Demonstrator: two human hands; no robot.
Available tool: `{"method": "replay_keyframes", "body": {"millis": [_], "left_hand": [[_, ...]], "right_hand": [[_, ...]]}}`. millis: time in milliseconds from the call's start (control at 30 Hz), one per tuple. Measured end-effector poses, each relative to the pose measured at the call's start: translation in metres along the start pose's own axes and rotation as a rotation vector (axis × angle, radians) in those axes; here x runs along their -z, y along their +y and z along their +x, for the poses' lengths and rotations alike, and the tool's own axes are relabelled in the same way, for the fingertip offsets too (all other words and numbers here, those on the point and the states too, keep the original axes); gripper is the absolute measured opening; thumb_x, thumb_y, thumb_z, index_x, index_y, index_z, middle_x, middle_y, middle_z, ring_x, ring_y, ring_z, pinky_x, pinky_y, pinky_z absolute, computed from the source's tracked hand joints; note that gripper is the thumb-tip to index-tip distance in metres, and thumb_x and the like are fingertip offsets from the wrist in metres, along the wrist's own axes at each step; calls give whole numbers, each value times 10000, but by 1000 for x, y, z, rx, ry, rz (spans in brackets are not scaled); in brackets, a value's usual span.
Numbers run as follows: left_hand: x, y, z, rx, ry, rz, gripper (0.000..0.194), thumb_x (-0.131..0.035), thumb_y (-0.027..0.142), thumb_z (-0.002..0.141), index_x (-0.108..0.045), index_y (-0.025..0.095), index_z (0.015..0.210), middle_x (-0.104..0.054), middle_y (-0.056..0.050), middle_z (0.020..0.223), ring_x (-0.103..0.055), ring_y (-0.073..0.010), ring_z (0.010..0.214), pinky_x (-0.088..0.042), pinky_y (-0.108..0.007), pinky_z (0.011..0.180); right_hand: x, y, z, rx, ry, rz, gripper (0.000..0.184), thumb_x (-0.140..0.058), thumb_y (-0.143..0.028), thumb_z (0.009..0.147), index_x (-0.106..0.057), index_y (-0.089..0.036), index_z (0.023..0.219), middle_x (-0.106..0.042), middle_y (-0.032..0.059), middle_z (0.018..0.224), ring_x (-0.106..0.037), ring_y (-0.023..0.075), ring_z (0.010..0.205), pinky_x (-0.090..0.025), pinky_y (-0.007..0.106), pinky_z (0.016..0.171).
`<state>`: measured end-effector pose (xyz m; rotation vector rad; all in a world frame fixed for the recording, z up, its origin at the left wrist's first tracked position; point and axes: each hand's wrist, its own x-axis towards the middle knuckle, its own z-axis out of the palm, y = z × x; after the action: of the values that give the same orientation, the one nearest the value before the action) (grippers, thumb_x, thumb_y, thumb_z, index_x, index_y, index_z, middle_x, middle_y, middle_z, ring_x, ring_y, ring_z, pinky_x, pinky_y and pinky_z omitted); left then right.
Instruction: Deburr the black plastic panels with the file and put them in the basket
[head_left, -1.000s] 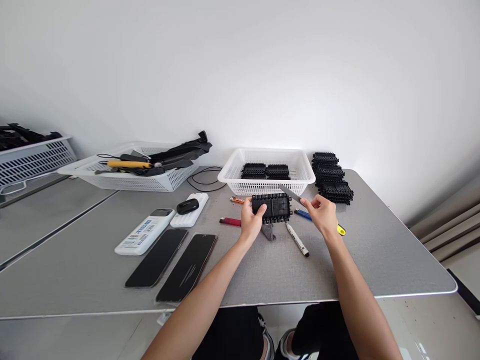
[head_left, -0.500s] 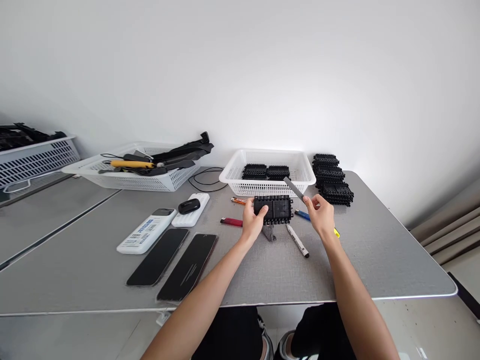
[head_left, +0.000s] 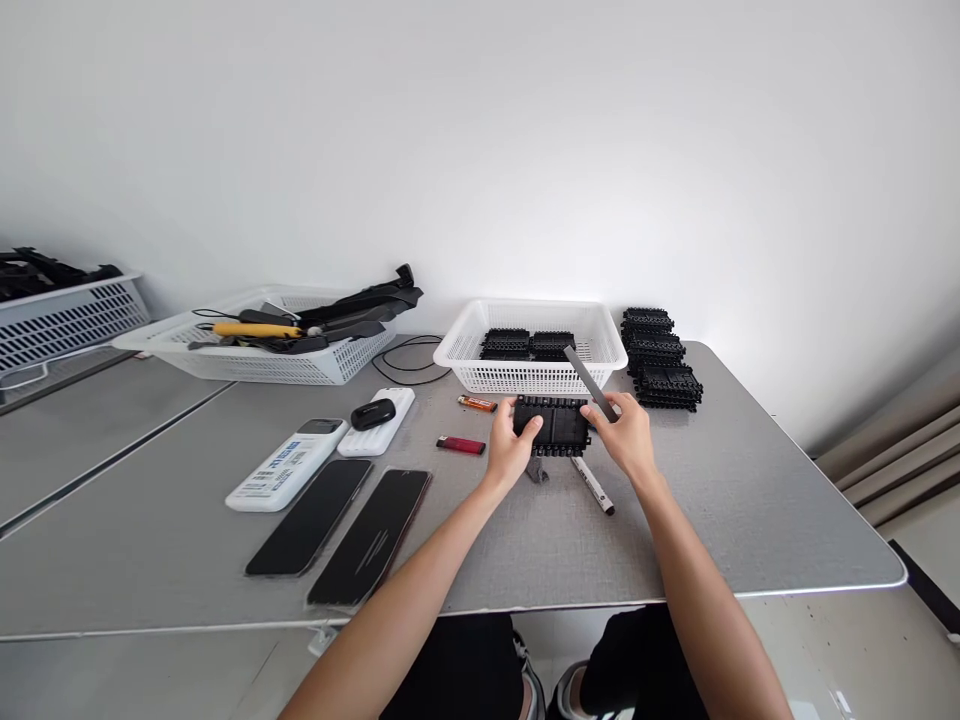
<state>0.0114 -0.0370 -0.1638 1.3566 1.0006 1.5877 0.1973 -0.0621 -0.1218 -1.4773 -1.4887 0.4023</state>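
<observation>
While our left fingers (head_left: 513, 445) clamp the black ribbed plastic block (head_left: 553, 425), our right fingers (head_left: 624, 432) pinch a flat grey strip (head_left: 587, 380), clear of the near table edge (head_left: 555, 608).

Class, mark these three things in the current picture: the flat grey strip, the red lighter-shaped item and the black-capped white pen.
Flat grey strip (head_left: 589, 381): head view, middle of its flat face.
Red lighter-shaped item (head_left: 460, 445): head view, middle of its body.
White pen (head_left: 593, 486): head view, middle of its barrel.
</observation>
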Motion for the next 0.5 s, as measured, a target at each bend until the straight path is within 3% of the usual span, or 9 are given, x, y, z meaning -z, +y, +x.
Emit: {"method": "replay_keyframes", "body": {"millis": [233, 367, 500], "left_hand": [[-1, 2, 2, 86, 15, -87, 458, -739, 392, 716, -529, 214, 1083, -667, -58, 1016, -645, -222, 956, -514, -372, 845], [0, 8, 0, 37, 60, 106, 484, -768, 457, 691, -556, 221, 1057, -636, -56, 1055, -612, -221, 986, -486, -364, 882], [2, 12, 0, -40, 82, 255, 412, -685, 509, 776, -575, 221, 1048, -633, -71, 1084, -585, -243, 1060, -437, -386, 958]], "right_hand": [[1, 9, 5, -76, -111, 239, 377, -655, -510, 774, -737, -147, 835, -674, 32, 716, -558, 165, 641, -418, 287, 619], [-1, 8, 4, -64, -154, 297, 357, -667, -504, 763, -700, -149, 757, -614, 4, 637, -482, 127, 569, -361, 259, 547], [-2, 8, 4, -84, -195, 346, 379, -669, -533, 752, -678, -155, 738, -590, 3, 615, -436, 109, 522, -319, 245, 490]]}}
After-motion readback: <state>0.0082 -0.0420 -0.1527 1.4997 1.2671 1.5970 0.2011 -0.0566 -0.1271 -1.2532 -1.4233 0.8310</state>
